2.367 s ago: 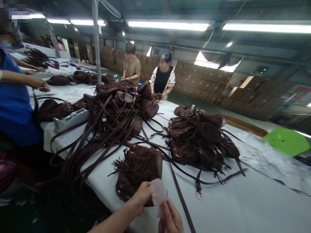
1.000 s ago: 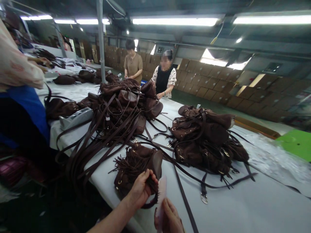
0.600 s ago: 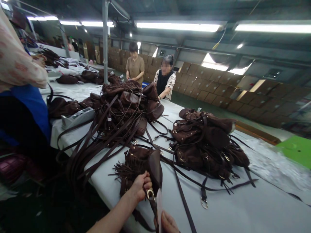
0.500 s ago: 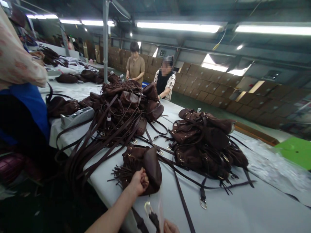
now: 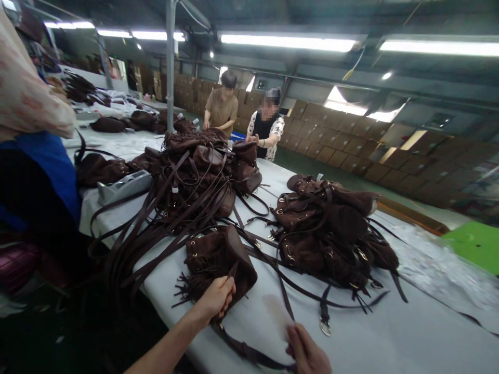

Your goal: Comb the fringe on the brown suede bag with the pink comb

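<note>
Gripping bag (image 5: 238, 257) and pale sheet (image 5: 276, 312), hands (image 5: 219, 297) apart over white table (image 5: 390, 332), cartons (image 5: 331, 136) beyond.

Ceiling tubes (image 5: 288, 43) glare while the floor (image 5: 78, 324) lies dark and edges blur.

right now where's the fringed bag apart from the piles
In the head view, the bag lies just left of centre near the table edge, in front of the left pile of bags, with the left hand against it.

No text can be read; the small white tag (image 5: 175, 190) is indistinct.
</note>
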`<state>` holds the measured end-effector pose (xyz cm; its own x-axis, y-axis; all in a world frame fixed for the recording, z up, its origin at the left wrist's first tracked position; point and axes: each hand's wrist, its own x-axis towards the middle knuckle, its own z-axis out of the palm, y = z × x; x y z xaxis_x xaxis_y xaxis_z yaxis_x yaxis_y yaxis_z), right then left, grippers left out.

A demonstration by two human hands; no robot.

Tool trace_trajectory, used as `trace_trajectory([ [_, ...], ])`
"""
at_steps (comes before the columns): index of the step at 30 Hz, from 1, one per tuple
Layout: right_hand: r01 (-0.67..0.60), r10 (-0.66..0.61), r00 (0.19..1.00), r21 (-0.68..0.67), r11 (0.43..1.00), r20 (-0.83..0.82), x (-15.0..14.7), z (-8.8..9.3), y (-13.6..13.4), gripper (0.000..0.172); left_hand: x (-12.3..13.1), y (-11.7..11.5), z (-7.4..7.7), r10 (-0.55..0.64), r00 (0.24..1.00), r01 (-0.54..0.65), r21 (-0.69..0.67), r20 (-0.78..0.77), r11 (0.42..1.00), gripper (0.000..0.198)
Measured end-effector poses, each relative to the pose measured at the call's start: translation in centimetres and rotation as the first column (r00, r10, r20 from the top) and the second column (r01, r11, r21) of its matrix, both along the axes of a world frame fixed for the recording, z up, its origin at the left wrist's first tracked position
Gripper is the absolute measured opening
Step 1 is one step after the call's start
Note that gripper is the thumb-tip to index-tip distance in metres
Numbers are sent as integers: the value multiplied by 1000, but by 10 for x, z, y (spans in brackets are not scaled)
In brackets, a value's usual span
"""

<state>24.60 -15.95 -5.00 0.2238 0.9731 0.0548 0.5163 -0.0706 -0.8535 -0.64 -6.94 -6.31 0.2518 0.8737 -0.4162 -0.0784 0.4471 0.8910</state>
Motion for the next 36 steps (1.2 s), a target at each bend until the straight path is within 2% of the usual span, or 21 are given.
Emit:
trace_trajectory([
  [2,-158,147,984,116,981,97,-23,18,27,47,-2,-6,5,-19,997,22,33,-78,999,37],
  [4,-327,278,933,213,921,228,-47,37,52,42,-5,-11,12,-18,982,42,124,-188,991,36],
  [6,-456,365,866,241,857,342,-68,47,69,44,-8,-19,22,-18,931,119,258,-364,959,37],
  [8,-523,435,822,183,833,368,-86,44,78,54,-9,-29,34,-30,832,259,339,-554,904,36],
  [10,-523,493,835,72,849,243,-101,29,80,61,-9,-38,46,-62,742,376,338,-667,863,34],
  [12,-492,492,868,-10,871,64,-113,11,78,58,-10,-43,57,-88,700,439,330,-709,836,34],
  [13,-476,476,879,-35,879,-15,-118,4,76,53,-13,-42,61,-81,714,435,349,-696,830,36],
  [14,-459,455,888,-52,887,-72,-121,-1,74,48,-17,-39,66,-43,758,384,392,-650,836,38],
  [15,-449,441,891,-69,891,-108,-123,-3,71,48,-23,-34,69,19,824,283,441,-566,852,41],
  [17,-422,387,888,-103,901,-249,-123,0,64,54,-36,-20,75,197,929,-18,493,-314,870,42],
  [18,-401,338,870,-114,909,-360,-121,4,60,57,-42,-14,77,283,941,-164,480,-187,862,39],
  [19,-376,273,829,-125,918,-489,-118,9,56,58,-47,-9,78,332,939,-260,452,-86,853,33],
  [20,-350,196,760,-136,927,-619,-115,14,51,59,-49,-7,78,326,945,-290,422,-15,859,26],
  [21,-325,120,671,-145,934,-731,-112,18,46,60,-48,-6,78,263,964,-255,399,35,881,23],
  [23,-290,31,516,-141,947,-856,-107,23,39,62,-37,-13,75,23,994,-62,370,109,927,36],
  [25,-260,24,423,-96,961,-906,-104,25,34,62,-20,-24,70,-225,956,142,375,190,916,54],
  [26,-250,36,396,-70,966,-918,-103,25,32,60,-10,-30,67,-295,928,190,392,227,900,61],
  [28,-258,49,364,-50,965,-930,-101,26,29,54,5,-37,63,-340,902,200,441,266,875,71],
  [30,-280,44,334,-54,958,-942,-98,30,26,47,13,-38,61,-342,912,197,490,225,849,71],
  [33,-298,27,264,-54,953,-964,-90,39,21,41,17,-35,60,-349,937,287,551,7,783,61],
  [36,-324,6,221,-68,944,-975,-79,46,14,47,19,-32,51,-215,933,349,579,-288,737,32],
])
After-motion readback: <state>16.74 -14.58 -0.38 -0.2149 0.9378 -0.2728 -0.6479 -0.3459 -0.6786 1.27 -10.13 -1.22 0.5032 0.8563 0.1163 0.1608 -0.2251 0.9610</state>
